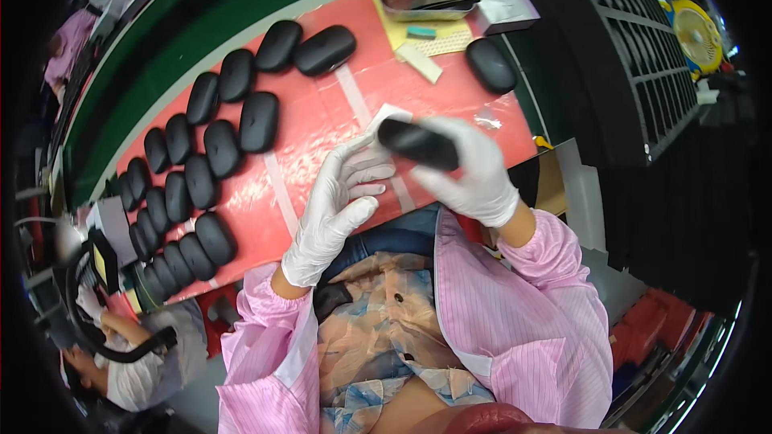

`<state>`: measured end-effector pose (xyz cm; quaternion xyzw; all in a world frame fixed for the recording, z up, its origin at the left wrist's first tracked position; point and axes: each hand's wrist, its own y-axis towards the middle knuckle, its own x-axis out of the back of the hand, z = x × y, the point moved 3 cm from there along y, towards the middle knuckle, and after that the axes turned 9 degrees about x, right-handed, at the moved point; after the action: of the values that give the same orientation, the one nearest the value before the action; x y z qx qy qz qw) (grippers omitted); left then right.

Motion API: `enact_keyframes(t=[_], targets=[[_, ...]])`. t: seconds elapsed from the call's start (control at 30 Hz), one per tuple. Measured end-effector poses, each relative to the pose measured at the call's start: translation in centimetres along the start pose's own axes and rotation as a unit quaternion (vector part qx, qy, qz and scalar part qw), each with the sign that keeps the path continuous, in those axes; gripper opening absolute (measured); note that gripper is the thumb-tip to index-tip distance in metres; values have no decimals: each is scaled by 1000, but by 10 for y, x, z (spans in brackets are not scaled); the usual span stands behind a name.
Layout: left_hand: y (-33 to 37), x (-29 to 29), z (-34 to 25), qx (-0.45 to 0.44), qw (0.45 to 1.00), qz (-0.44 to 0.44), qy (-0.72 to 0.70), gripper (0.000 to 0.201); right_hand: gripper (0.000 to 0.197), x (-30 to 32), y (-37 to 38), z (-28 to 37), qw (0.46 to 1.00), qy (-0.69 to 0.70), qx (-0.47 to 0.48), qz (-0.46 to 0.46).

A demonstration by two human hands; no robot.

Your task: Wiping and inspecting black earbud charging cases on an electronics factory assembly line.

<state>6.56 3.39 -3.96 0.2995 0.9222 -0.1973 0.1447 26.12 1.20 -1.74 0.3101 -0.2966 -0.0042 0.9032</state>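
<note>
My right hand (478, 173), in a white glove, grips a smooth black rounded oblong case (418, 145) above the red-covered table. My left hand (330, 201), gloved as well, is close to the case's left end, with fingers curled and thumb apart. A white cloth (392, 115) shows at the left fingertips, touching or just beside the case; its lower part is hidden by the fingers. Many similar black cases (259, 122) lie in rows on the left of the table, and a single black case (490, 66) lies at the far right.
A metal tray (426, 10) with pump bottles stands on yellow paper (396, 30) at the back, beside a white-lined box (503, 0). A black slotted rack (619, 48) rises at the right, with a yellow fan (696, 36) beyond. Another person (153, 362) sits at lower left.
</note>
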Motion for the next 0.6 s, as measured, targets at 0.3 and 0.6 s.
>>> enact_keyframes(t=[0.3,0.6], targets=[[19,19,31,-47,995,-22,84,45,48,67,-19,-110,957,-59,-277,-70],[27,13,33,-27,994,-18,104,37,50,73,-5,-64,971,-136,-191,45]])
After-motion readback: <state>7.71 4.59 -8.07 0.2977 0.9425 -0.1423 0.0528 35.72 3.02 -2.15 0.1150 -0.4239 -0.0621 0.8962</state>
